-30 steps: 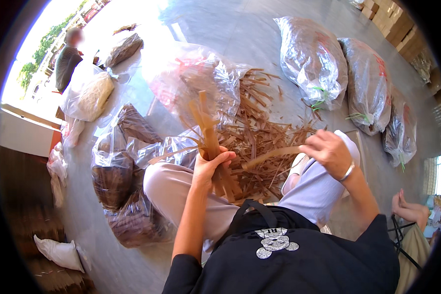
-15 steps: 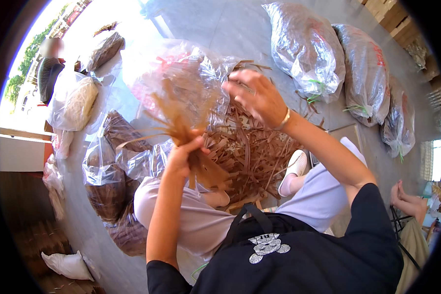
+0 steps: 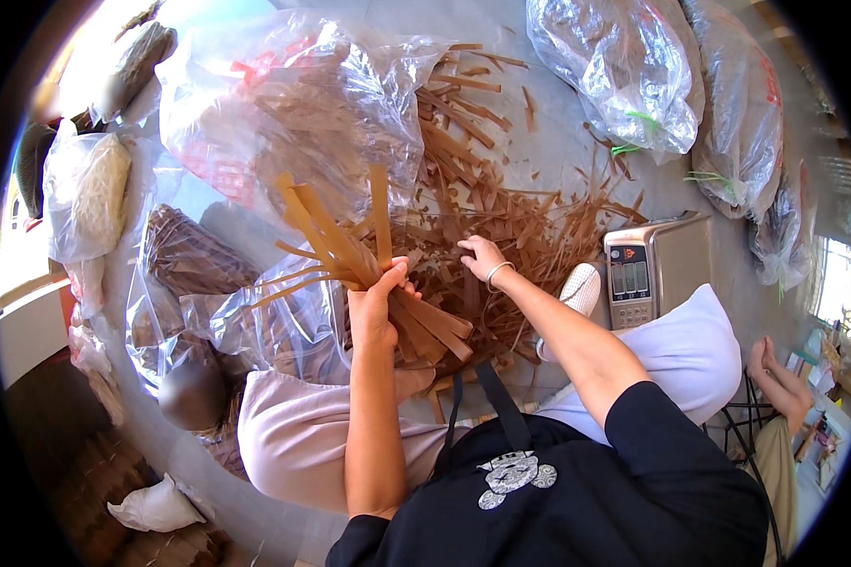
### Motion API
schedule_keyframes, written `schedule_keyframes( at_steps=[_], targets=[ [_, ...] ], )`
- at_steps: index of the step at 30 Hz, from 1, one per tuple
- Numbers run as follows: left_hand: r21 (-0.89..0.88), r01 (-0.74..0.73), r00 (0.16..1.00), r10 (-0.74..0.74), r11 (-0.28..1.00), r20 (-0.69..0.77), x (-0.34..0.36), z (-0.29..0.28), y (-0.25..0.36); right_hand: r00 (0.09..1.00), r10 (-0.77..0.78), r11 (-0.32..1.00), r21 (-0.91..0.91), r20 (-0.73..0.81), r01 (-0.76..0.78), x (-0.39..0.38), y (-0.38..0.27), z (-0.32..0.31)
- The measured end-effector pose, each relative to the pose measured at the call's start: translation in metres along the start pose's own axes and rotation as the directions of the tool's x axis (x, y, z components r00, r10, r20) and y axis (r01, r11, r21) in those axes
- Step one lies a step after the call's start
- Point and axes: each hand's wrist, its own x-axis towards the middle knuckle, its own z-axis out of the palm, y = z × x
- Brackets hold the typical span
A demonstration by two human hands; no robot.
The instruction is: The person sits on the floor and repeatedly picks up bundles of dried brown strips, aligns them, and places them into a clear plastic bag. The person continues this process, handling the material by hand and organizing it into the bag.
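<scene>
My left hand (image 3: 378,300) is closed around a bundle of flat brown strips (image 3: 333,234). Their long ends fan out above the fist and the lower ends stick out below it toward the right. Over a loose heap of the same brown strips (image 3: 539,227) between my legs is my right hand (image 3: 485,259), its fingers slightly bent and apart at the tips. Nothing shows in that hand. A large clear plastic bag (image 3: 284,113) lies just beyond the bundle, its mouth toward the heap, with brown strips inside.
A digital scale (image 3: 667,260) stands by my right knee. Full plastic bags (image 3: 615,76) with green ties lie at the far right. Bagged dark bundles (image 3: 203,255) sit to my left. A white sack (image 3: 156,506) lies at lower left. Another person's bare feet (image 3: 775,373) show at right.
My right hand has come down from the air beside the large bag to the strip heap. The left hand still grips its bundle, slightly lower and to the right. The view has shifted, uncovering the scale.
</scene>
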Motion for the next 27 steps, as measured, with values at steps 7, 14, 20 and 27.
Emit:
schedule_keyframes(
  at_steps=[7,14,20,27],
  targets=[
    [0.094,-0.046,0.999,0.044,0.995,0.03,0.02,0.003,-0.021,0.987,-0.038,0.825,0.553,-0.155,0.119,-0.006,-0.067,-0.065],
    [0.008,0.097,0.973,-0.097,0.995,0.211,0.01,0.006,-0.044,0.985,-0.169,0.494,0.868,0.042,0.048,-0.036,-0.128,-0.097],
    [-0.034,-0.053,0.965,0.06,0.998,0.254,0.001,0.019,-0.043,0.999,-0.038,0.374,0.927,0.036,-0.019,-0.045,-0.12,-0.09],
    [-0.083,0.063,0.986,-0.049,0.995,0.157,0.012,0.013,-0.043,0.991,-0.056,0.45,0.883,-0.125,0.137,-0.047,-0.119,-0.103]
  ],
)
